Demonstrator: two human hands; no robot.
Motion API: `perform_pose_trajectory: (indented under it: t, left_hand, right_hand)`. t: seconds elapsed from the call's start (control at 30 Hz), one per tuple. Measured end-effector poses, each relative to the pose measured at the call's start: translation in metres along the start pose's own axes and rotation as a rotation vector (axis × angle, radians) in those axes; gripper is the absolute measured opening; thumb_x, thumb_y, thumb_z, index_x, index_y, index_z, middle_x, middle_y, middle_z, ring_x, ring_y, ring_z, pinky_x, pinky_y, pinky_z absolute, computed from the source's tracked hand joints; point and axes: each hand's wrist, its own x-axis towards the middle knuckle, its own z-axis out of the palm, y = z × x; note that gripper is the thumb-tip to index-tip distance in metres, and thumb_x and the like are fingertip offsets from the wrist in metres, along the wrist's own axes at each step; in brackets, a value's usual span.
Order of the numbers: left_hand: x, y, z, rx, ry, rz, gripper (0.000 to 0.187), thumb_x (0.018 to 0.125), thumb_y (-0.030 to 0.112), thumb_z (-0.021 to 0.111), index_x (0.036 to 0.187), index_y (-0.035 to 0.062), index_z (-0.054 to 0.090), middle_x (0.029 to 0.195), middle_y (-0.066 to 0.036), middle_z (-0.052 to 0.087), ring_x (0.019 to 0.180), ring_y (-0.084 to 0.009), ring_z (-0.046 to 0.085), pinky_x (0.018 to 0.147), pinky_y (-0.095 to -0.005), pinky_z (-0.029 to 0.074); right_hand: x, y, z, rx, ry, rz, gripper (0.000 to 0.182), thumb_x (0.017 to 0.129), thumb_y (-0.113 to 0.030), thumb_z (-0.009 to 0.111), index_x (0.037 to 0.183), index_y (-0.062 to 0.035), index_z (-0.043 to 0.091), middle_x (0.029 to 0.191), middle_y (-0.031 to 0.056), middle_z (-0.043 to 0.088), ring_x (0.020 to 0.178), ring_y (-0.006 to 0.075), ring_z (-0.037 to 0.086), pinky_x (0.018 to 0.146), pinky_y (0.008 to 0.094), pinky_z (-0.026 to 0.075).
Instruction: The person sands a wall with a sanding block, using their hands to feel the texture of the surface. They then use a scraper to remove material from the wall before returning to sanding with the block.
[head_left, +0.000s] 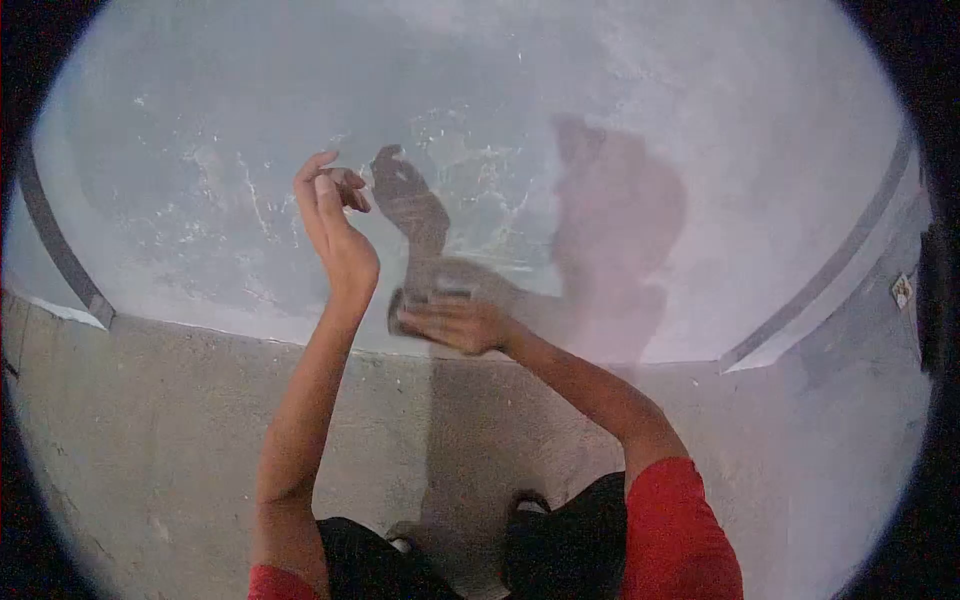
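My left hand (343,225) is raised before a pale blue-grey wall (300,60), its fingers loosely bent and apart, with nothing in them. Lower and to the right, my right hand (462,322) lies sideways at the wall's bottom part, fingers pointing left. A small dark piece (397,312) shows at and above its fingertips, as if under the fingers. Blur hides what kind of thing it is. White scuffs and scratches (255,195) mark the wall around my left hand.
Dark strips edge the wall at left (55,230) and right (830,280). A grey concrete floor (200,390) meets the wall's base, with my feet close by. Shadows of my head and arms fall on the wall. A small patterned item (902,291) is at far right.
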Motion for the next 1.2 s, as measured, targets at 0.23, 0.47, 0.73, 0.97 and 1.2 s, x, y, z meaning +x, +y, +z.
perform_pose_trajectory:
  t: [0.23, 0.47, 0.73, 0.97, 1.2]
  left_hand:
    - [0.013, 0.011, -0.011, 0.023, 0.120, 0.072, 0.037, 0.098, 0.036, 0.035, 0.114, 0.0034, 0.043, 0.078, -0.005, 0.050, 0.069, -0.0130, 0.045, 0.063, -0.0278, 0.039]
    - [0.011, 0.022, -0.019, 0.135, 0.091, 0.080, 0.033, 0.098, 0.029, 0.030, 0.113, 0.0025, 0.044, 0.079, -0.005, 0.048, 0.067, -0.0123, 0.044, 0.062, -0.0276, 0.039]
    - [0.012, 0.027, -0.002, 0.133, 0.082, 0.117, 0.032, 0.097, 0.029, 0.031, 0.112, 0.0032, 0.044, 0.079, -0.006, 0.048, 0.067, -0.0124, 0.043, 0.062, -0.0277, 0.039]
    - [0.016, 0.006, 0.008, 0.069, 0.204, 0.119, 0.031, 0.097, 0.027, 0.032, 0.111, 0.0026, 0.043, 0.078, -0.006, 0.047, 0.067, -0.0133, 0.042, 0.063, -0.0279, 0.038]
    - [0.020, 0.000, -0.012, 0.089, 0.215, 0.086, 0.032, 0.096, 0.030, 0.033, 0.112, 0.0027, 0.042, 0.078, -0.005, 0.047, 0.067, -0.0128, 0.043, 0.063, -0.0279, 0.038]
  right_hand:
    - [0.059, 0.072, -0.079, -0.695, 0.636, 0.825, 0.058, 0.086, -0.019, 0.050, 0.140, -0.0074, 0.032, 0.142, 0.0168, 0.034, 0.127, 0.0395, 0.034, 0.103, 0.0491, 0.030]
    - [0.063, 0.042, 0.022, 0.361, 0.112, 0.809, 0.054, 0.092, -0.024, 0.043, 0.142, -0.0131, 0.026, 0.145, 0.0105, 0.030, 0.131, 0.0295, 0.030, 0.109, 0.0410, 0.024]
    - [0.071, 0.032, 0.006, 0.232, 0.189, 0.348, 0.055, 0.086, -0.011, 0.048, 0.139, -0.0054, 0.032, 0.140, 0.0137, 0.037, 0.130, 0.0287, 0.034, 0.108, 0.0392, 0.026]
    - [0.033, 0.083, -0.149, -0.535, 1.110, 0.626, 0.062, 0.085, -0.012, 0.045, 0.142, -0.0017, 0.023, 0.146, 0.0221, 0.023, 0.137, 0.0393, 0.016, 0.111, 0.0464, 0.012]
    - [0.044, 0.099, -0.107, -0.811, 0.794, 1.072, 0.057, 0.094, -0.028, 0.040, 0.141, 0.0007, 0.025, 0.148, 0.0209, 0.019, 0.135, 0.0407, 0.017, 0.109, 0.0502, 0.014]
